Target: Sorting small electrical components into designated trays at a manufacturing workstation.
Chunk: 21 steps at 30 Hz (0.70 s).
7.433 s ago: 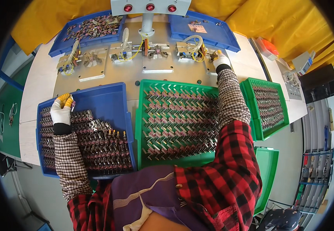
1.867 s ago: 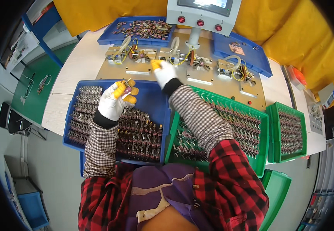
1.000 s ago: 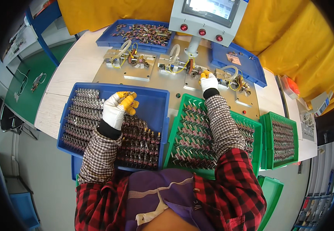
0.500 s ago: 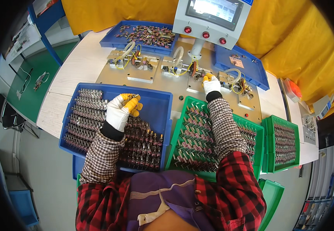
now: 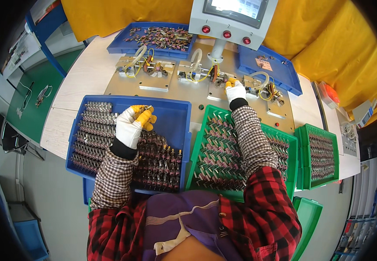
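My left hand (image 5: 132, 125), in a white glove with yellow fingertips, is closed over the blue tray (image 5: 187, 130). A small metal part (image 5: 149, 107) pokes out between its fingertips. Rows of small metal-and-pink parts (image 5: 93, 139) fill the tray's left side, and more stand below the hand. In the same kind of glove, my right hand (image 5: 235, 91) reaches to the right end of the middle fixture (image 5: 214, 77). Its fingers are pinched together there; what they grip is hidden. Under my right forearm lies a green tray (image 5: 202, 143) with slanted rows of similar parts.
Other fixtures stand left (image 5: 149, 69) and right (image 5: 269, 95) on the metal plate. A screen box (image 5: 232, 24) with red buttons rises behind. A back-left blue tray (image 5: 114, 45) holds loose parts; another blue tray (image 5: 284, 80) is back right. Stacked green trays (image 5: 302, 156) stand far right.
The whole view has shifted slightly. Both hands keep nearly the same places, the left still with the small part over the blue tray, the right still at the middle fixture.
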Each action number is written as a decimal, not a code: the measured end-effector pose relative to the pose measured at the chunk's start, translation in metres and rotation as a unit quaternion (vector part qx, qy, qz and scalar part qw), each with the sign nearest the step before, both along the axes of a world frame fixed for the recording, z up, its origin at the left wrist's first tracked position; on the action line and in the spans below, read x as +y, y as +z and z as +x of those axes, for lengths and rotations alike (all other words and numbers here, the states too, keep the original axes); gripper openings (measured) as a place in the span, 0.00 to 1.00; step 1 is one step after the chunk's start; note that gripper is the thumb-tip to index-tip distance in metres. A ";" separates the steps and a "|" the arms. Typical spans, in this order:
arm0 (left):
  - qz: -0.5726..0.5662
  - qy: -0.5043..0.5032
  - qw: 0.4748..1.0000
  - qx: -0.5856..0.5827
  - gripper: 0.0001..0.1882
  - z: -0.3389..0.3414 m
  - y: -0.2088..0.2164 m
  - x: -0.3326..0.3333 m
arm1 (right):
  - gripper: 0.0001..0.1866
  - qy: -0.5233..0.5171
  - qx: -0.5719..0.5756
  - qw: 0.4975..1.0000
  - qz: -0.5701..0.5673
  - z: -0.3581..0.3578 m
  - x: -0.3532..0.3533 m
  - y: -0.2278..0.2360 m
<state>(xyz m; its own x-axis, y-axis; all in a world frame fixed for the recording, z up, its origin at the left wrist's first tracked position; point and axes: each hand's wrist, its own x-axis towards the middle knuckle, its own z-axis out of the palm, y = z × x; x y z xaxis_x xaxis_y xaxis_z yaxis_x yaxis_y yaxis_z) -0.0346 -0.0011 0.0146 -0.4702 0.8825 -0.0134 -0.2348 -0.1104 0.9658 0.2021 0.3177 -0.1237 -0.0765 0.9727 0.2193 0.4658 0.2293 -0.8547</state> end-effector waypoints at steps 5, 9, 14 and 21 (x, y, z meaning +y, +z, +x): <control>-0.005 -0.001 1.000 0.005 0.07 -0.002 -0.001 0.000 | 0.13 -0.008 -0.020 1.000 -0.002 0.001 -0.002 0.004; -0.006 -0.003 1.000 0.006 0.07 -0.002 -0.001 0.000 | 0.14 -0.010 -0.035 0.999 -0.002 0.001 -0.004 0.006; -0.004 -0.001 1.000 0.008 0.07 -0.002 -0.002 0.000 | 0.14 -0.011 -0.054 0.998 -0.001 0.001 -0.007 0.009; 0.002 0.001 1.000 0.010 0.08 -0.002 -0.002 -0.001 | 0.15 -0.012 -0.082 0.997 0.002 -0.004 -0.009 0.013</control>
